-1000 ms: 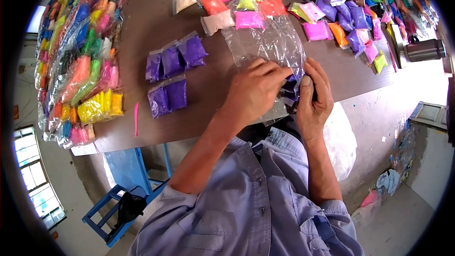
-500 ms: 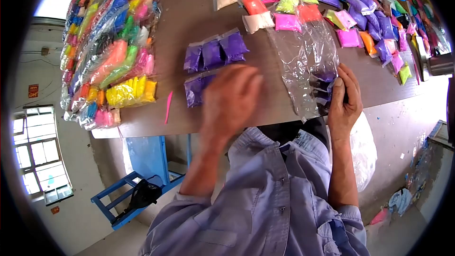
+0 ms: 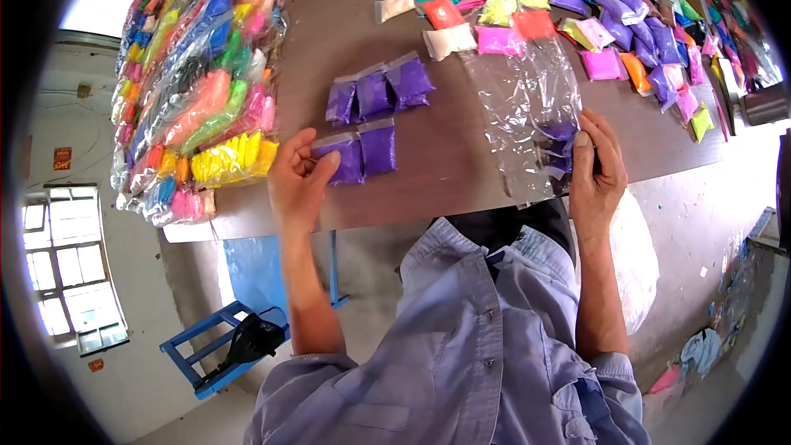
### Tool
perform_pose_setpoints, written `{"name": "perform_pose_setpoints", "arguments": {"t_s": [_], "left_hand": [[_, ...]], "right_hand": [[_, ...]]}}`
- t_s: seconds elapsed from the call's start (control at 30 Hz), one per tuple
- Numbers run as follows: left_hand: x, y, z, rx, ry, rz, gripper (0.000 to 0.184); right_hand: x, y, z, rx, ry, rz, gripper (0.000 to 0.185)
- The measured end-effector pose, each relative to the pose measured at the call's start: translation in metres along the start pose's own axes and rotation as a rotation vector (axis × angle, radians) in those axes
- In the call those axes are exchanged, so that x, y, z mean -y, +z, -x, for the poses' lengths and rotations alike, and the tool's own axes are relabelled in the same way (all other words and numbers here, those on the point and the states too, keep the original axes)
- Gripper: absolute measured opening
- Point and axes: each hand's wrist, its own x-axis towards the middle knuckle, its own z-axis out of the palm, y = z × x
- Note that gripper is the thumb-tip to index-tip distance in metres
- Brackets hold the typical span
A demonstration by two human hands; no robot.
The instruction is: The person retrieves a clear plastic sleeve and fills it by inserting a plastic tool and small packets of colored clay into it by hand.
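My left hand (image 3: 298, 181) is at the left end of the lower row of purple packets, its thumb and fingers closed at the edge of one purple packet (image 3: 348, 158). Beside that lies a second purple packet (image 3: 378, 147). Above them several more purple packets (image 3: 375, 95) rest in a row. My right hand (image 3: 599, 166) grips the side of a long clear plastic bag (image 3: 515, 115) lying flat on the table. Dark purple packets (image 3: 559, 147) show inside the bag's near end, partly covered by my fingers.
Bundled bags of colourful packets (image 3: 202, 91) are piled along the table's left side. Loose packets in many colours (image 3: 610, 12) spread over the far right. A blue metal stool (image 3: 227, 346) with a black item stands below left. A white plastic bag (image 3: 634, 264) hangs beneath the table edge.
My left hand has moved left, from over the lower purple packets to their left end. Both lower packets now show. My right hand stays on the clear bag.
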Motion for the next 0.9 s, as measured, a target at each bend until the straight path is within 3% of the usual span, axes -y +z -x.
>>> {"name": "perform_pose_setpoints", "arguments": {"t_s": [0.17, 0.27, 0.4, 0.6, 0.67, 0.73, 0.83, 0.9], "left_hand": [[-0.056, 0.041, 0.014, 0.168, -0.047, 0.259, 0.026], [-0.073, 0.109, 0.015, 0.311, 0.097, 0.315, 0.025], [-0.072, 0.181, 0.013, 0.518, 0.116, 0.379, 0.019], [-0.067, 0.223, 0.013, 0.626, 0.162, 0.287, 0.019], [-0.063, 0.227, 0.012, 0.625, 0.187, 0.239, 0.02], [-0.063, 0.228, 0.009, 0.517, 0.495, 0.013, 0.024], [-0.07, 0.227, 0.01, 0.397, 0.599, -0.103, 0.028], [-0.072, 0.226, 0.008, 0.46, 0.566, -0.071, 0.029]], "right_hand": [[-0.001, -0.001, -0.001, -0.003, -0.031, 0.008, 0.021], [0.0, -0.001, -0.001, 0.002, -0.024, 0.002, 0.022], [-0.001, -0.002, -0.001, 0.007, -0.004, 0.01, 0.024], [0.001, -0.003, -0.002, 0.016, -0.01, 0.046, 0.027], [0.003, -0.005, -0.004, 0.046, -0.012, 0.082, 0.03], [0.008, -0.01, -0.008, 0.082, -0.019, 0.133, 0.032], [0.007, -0.016, -0.016, 0.141, -0.036, 0.208, 0.035], [0.006, -0.017, -0.019, 0.171, -0.053, 0.236, 0.037]]}}
